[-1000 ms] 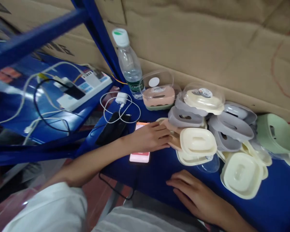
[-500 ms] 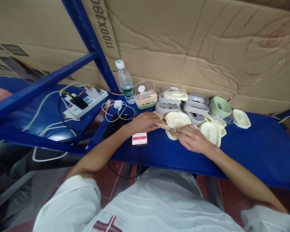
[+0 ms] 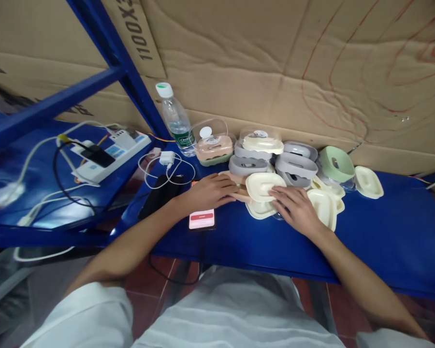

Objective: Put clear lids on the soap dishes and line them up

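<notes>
Sorting step: both hands lie on the near edge of a heap of plastic soap-dish parts, blue shelf (image 3: 384, 227).
Cream tray (image 3: 264, 185): top of a small stack, front of heap, between the 2 hands.
R hand (image 3: 293, 209): flat, fingers spread, touching tray's right side; nothing clamped.
L hand (image 3: 210, 191): fingers loosely extended, tips on a peach tray (image 3: 237, 191) just left.
Next move, prob.: calls for a proper grip on 1 tray, lift w/o toppling stack.
Nearby: phone (image 3: 202, 219) under L wrist; grey trays (image 3: 271, 166) behind; water bottle (image 3: 176, 121) further back.
</notes>
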`<state>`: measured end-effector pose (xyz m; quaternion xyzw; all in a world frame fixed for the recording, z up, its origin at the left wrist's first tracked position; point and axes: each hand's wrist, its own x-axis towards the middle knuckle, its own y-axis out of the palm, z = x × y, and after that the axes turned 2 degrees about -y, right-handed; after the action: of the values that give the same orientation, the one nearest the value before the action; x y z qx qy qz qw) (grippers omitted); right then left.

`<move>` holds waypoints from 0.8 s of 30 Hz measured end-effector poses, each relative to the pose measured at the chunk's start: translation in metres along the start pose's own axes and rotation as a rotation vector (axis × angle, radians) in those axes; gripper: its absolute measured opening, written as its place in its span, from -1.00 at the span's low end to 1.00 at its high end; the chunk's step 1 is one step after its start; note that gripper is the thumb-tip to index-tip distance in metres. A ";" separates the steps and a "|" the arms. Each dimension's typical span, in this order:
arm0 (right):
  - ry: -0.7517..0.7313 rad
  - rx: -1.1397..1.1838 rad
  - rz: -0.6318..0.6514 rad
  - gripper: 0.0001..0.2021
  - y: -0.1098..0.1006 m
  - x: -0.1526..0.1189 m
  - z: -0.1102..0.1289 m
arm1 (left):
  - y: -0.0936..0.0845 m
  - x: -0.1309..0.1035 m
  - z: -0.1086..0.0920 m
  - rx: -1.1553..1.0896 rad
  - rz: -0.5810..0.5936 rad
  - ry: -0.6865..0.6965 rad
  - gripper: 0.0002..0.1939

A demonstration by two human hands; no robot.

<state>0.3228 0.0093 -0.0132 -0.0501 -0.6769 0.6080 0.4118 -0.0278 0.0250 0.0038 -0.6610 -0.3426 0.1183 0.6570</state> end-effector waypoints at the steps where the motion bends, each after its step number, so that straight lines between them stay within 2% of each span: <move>1: 0.003 0.015 -0.006 -0.69 0.000 0.000 0.000 | 0.000 0.000 -0.001 0.004 -0.004 0.002 -0.72; 5: -0.006 0.065 -0.048 -0.73 0.001 0.000 0.000 | -0.003 0.000 -0.003 -0.001 0.005 0.020 -0.71; 8: -0.040 0.097 -0.082 -0.78 0.002 0.002 0.003 | -0.008 0.000 0.001 -0.050 0.071 0.028 -0.74; 11: -0.107 0.117 -0.110 -0.77 -0.003 0.009 0.008 | -0.022 0.001 0.003 -0.073 0.112 0.000 -0.72; 14: -0.185 0.085 -0.110 -0.73 -0.020 0.015 0.014 | -0.043 -0.001 -0.006 -0.040 0.113 -0.001 -0.72; 17: -0.195 0.056 -0.130 -0.65 -0.046 0.008 0.027 | -0.059 -0.012 -0.037 0.026 0.051 -0.035 -0.79; 19: -0.165 0.073 -0.148 -0.59 -0.060 -0.008 0.039 | -0.059 -0.025 -0.068 0.051 -0.026 -0.093 -0.77; 21: -0.122 0.110 -0.156 -0.56 -0.066 -0.029 0.052 | -0.049 -0.038 -0.102 0.010 -0.070 -0.121 -0.77; 24: -0.045 0.154 -0.153 -0.57 -0.059 -0.063 0.073 | -0.018 -0.054 -0.148 -0.037 -0.119 -0.130 -0.78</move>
<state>0.3441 -0.0984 0.0121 0.0471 -0.6394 0.6259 0.4441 0.0164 -0.1261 0.0214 -0.6425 -0.4255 0.1152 0.6269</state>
